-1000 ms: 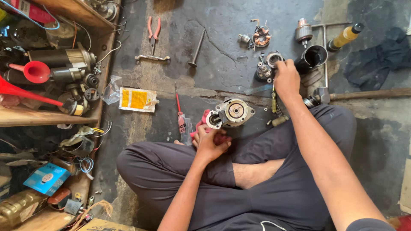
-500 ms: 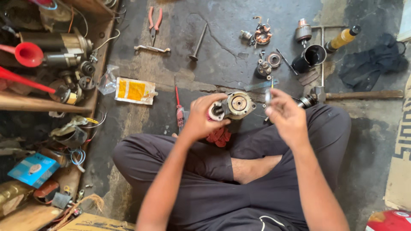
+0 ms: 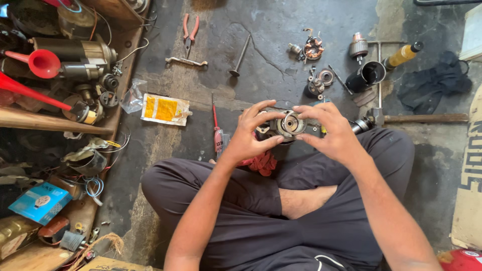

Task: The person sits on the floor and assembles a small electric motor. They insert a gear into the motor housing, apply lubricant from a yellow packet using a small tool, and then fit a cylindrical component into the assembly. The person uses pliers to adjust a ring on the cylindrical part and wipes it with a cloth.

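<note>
I sit cross-legged on a concrete floor. Both hands hold a round metal motor end housing [image 3: 290, 124] in front of my knees. My left hand [image 3: 249, 134] grips its left side with fingers curled over the rim. My right hand [image 3: 332, 131] closes on its right side, fingertips at the centre. A red rag [image 3: 263, 162] lies on my lap just below the housing. A red-handled screwdriver [image 3: 217, 129] rests on the floor to the left of my left hand.
Small motor parts [image 3: 317, 80], a black cylinder [image 3: 367, 75], a yellow bottle [image 3: 401, 55] and a dark cloth [image 3: 437, 83] lie beyond my hands. Pliers [image 3: 189, 31], a wrench [image 3: 186, 61] and a yellow packet [image 3: 164, 109] lie left. A cluttered wooden shelf [image 3: 60, 80] fills the left side.
My right hand came back from the parts on the floor and joined my left hand on the housing. The housing rose from my lap to between both hands.
</note>
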